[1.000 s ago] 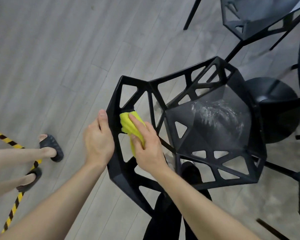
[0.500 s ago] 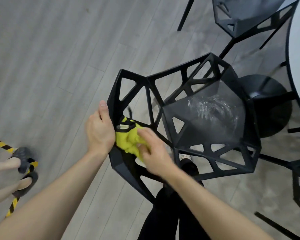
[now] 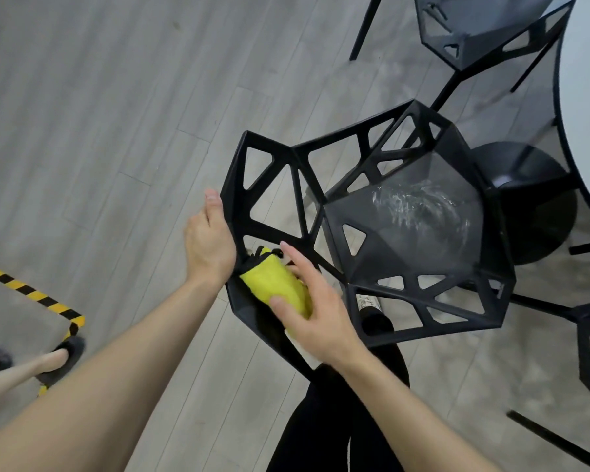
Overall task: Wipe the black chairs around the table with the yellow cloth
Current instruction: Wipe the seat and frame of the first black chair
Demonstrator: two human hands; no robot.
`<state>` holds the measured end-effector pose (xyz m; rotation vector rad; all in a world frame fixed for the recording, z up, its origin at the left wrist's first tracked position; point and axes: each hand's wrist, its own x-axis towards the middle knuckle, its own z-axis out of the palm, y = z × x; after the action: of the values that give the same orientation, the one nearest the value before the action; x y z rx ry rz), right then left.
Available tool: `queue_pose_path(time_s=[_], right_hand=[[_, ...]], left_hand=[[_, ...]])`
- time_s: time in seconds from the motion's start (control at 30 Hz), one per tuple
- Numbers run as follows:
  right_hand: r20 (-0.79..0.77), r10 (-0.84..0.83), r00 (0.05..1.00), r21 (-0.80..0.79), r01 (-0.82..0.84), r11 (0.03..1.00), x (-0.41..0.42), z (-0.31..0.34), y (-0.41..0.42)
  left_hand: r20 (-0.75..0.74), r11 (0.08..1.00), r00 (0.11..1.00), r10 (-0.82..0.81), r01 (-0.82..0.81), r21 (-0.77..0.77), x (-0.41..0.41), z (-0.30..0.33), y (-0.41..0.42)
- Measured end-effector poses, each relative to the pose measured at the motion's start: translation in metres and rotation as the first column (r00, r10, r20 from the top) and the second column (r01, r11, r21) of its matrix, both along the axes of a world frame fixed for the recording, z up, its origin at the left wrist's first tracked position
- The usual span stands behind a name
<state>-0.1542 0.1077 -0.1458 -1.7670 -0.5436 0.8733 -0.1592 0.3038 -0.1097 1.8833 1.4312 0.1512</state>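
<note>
We note both forearms bare to the frame edge, no sleeves visible, no watch or rings on the left hand [image 3: 207, 237] or right hand [image 3: 315, 310]. Legs wear black trousers [image 3: 324, 420]; a black shoe [image 3: 377, 323] shows below the seat.

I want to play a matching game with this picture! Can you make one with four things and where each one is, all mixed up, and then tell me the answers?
Things:
1. yellow cloth
2. left hand
3. striped tape
4. white smears

Places:
A. on the floor at the left
B. on the chair seat
C. under the right hand, on the chair's backrest
D. on the outer edge of the backrest

Pairs: 1-C, 2-D, 3-A, 4-B
</note>
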Motion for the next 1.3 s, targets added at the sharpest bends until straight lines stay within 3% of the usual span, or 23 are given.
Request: queue_pose_path(time_s=[0.13, 0.33, 0.4, 0.47, 0.53, 0.6, 0.67, 0.77, 0.93, 1.17, 1.3], right_hand=[[-0.064, 0.034, 0.997, -0.008, -0.034, 0.999, -0.007, -0.027, 0.019], [0.07, -0.025, 0.997, 0.056, 0.022, 0.998, -0.024, 0.013, -0.011], [0.081, -0.127, 0.989, 0.11, 0.118, 0.987, 0.0, 0.021, 0.045], [0.096, -0.17, 0.981, 0.144, 0.156, 0.977, 0.016, 0.032, 0.108], [0.113, -0.187, 0.976, 0.171, 0.166, 0.971, 0.013, 0.036, 0.118], [0.124, -0.071, 0.99, 0.141, 0.053, 0.989, -0.017, 0.034, 0.069], [0.243, 0.074, 0.967, 0.125, -0.106, 0.986, -0.053, 0.036, -0.002], [0.395, 0.207, 0.895, 0.058, -0.249, 0.967, -0.057, 0.029, -0.019], [0.243, -0.094, 0.965, 0.102, 0.071, 0.992, -0.005, 0.028, 0.09], [0.32, 0.131, 0.939, 0.106, -0.172, 0.979, -0.061, 0.031, -0.049], [0.21, -0.075, 0.975, 0.057, 0.065, 0.996, -0.021, 0.024, 0.038]], left_hand=[[0.048, 0.993, 0.999, 0.022, -0.016, -0.113, 0.001, 0.001, 0.002], [-0.036, 0.953, 0.986, -0.164, 0.149, -0.265, 0.001, 0.003, 0.022], [0.048, 0.896, 0.978, -0.202, 0.205, -0.395, -0.006, 0.008, 0.034], [0.08, 0.795, 0.936, -0.344, 0.335, -0.505, -0.01, 0.003, 0.049], [0.057, 0.749, 0.923, -0.381, 0.344, -0.567, -0.018, -0.004, 0.066], [0.014, 0.724, 0.838, -0.546, 0.48, -0.496, -0.017, 0.004, 0.069], [-0.024, 0.697, 0.808, -0.589, 0.492, -0.522, -0.012, 0.008, 0.068], [-0.022, 0.676, 0.806, -0.592, 0.482, -0.557, -0.01, 0.003, 0.068], [-0.035, 0.686, 0.936, -0.349, 0.23, -0.69, 0.001, -0.001, 0.078], [-0.022, 0.634, 0.824, -0.566, 0.418, -0.651, 0.0, 0.007, 0.072], [0.017, 0.659, 0.896, -0.444, 0.339, -0.671, 0.001, 0.004, 0.071]])
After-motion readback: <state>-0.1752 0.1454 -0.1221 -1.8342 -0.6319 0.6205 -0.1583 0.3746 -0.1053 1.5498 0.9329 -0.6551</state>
